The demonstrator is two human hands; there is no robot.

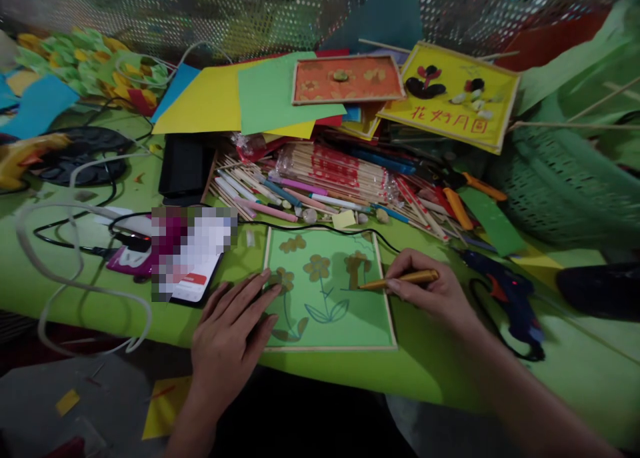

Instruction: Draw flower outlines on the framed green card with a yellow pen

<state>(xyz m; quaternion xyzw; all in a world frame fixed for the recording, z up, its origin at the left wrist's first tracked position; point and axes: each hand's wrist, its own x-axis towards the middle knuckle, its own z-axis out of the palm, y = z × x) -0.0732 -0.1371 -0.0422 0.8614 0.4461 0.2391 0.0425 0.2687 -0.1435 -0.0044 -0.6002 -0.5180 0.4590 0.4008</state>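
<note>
In front of me lies a green sheet with a thin wooden frame (345, 338), bearing flowers drawn in dark lines and partly filled with gold. My right hand (425, 285) is closed around a gold pen (413, 277). The pen's tip meets the sheet, or hovers just over it, by the flower at the right. My left hand (235, 331) rests flat with fingers spread across the frame's left edge, their tips near the left flower.
Left of the sheet are a phone (200, 265) and a power bank (135, 261) with cables. Behind lie pens and wooden sticks (300, 178), coloured paper (200, 105) and framed pictures (347, 81). A glue gun (510, 298) and green basket (575, 171) stand right.
</note>
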